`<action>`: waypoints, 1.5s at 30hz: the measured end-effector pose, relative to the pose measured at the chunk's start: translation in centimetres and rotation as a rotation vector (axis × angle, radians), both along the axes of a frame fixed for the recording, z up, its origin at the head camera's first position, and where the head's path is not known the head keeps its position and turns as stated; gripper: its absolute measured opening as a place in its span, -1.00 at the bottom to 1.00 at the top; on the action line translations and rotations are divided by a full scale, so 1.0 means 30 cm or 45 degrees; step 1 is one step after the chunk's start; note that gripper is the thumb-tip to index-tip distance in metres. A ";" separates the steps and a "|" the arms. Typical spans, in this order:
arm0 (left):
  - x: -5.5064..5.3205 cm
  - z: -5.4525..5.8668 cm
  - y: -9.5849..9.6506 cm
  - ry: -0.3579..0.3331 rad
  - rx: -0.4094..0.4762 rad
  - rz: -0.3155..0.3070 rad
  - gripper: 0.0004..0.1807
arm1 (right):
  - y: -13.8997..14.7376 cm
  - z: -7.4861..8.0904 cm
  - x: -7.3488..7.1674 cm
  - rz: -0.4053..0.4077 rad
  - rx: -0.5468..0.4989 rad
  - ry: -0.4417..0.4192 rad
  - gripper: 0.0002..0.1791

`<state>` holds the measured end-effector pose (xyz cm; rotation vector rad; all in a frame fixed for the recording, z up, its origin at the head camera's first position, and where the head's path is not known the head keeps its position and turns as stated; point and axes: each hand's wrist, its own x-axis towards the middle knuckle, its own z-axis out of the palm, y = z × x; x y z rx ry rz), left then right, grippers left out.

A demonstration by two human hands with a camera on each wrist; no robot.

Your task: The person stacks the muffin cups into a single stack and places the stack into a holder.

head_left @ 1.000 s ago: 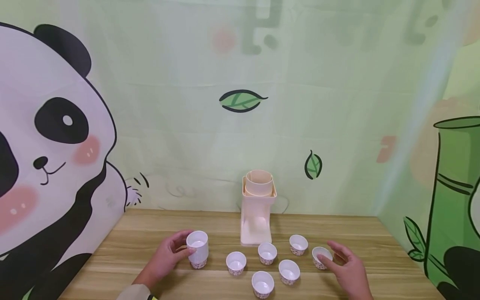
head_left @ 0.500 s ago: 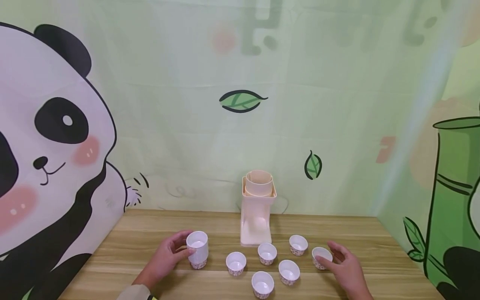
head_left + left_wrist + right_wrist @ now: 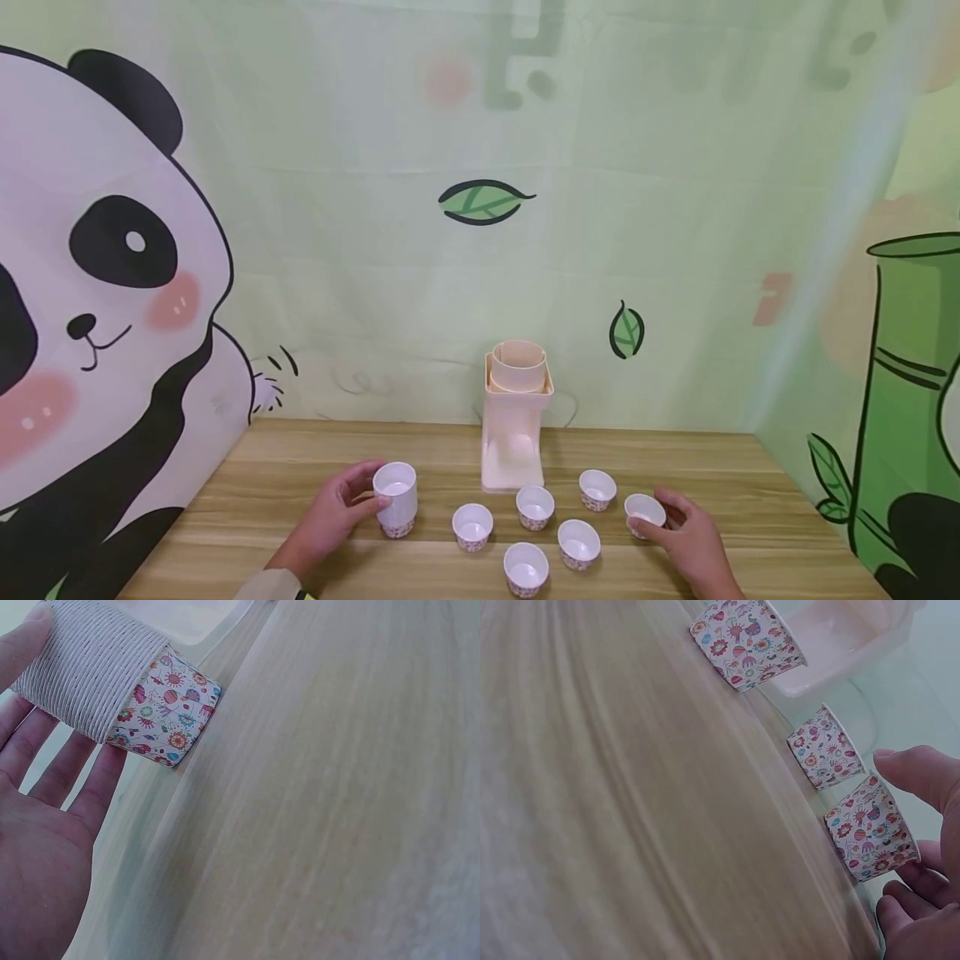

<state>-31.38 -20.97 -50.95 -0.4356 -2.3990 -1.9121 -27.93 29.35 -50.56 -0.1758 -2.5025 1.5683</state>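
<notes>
A tall stack of paper cups stands upright on the worktop, toward its left edge: a white column, finely ribbed by many nested rims, ending below in one tapered wall printed with small, bright flowers. The left hand holds it, thumb on the near side and fingers round the opposite side.

Toward the worktop's right edge, the right hand pinches a single cup between thumb and fingers; the cup stands upright, round-mouthed, with a smooth white inside and the same flowered print on its flared wall.

Five other cups of that shape and pattern stand upright and apart between the hands, mouths up.

Behind them, near the middle of the far edge, rises a smooth, pale pink stand with a flat foot, a waisted body and a squarish top, in which sits a round, open ring.

The worktop has a matt, streaked wood grain. Beyond its far edge hangs a creased green backdrop printed with a panda, leaves and bamboo.
</notes>
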 end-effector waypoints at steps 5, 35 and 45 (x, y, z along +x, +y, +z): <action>-0.001 0.000 -0.001 0.002 0.009 -0.006 -0.39 | 0.001 -0.005 -0.004 0.004 0.012 0.015 -0.19; 0.004 0.004 0.002 0.005 0.001 0.008 -0.39 | 0.011 -0.018 0.005 -0.017 0.076 0.022 -0.21; 0.002 -0.001 0.002 0.005 0.005 -0.002 -0.39 | -0.004 -0.009 0.029 0.011 -0.022 0.036 -0.23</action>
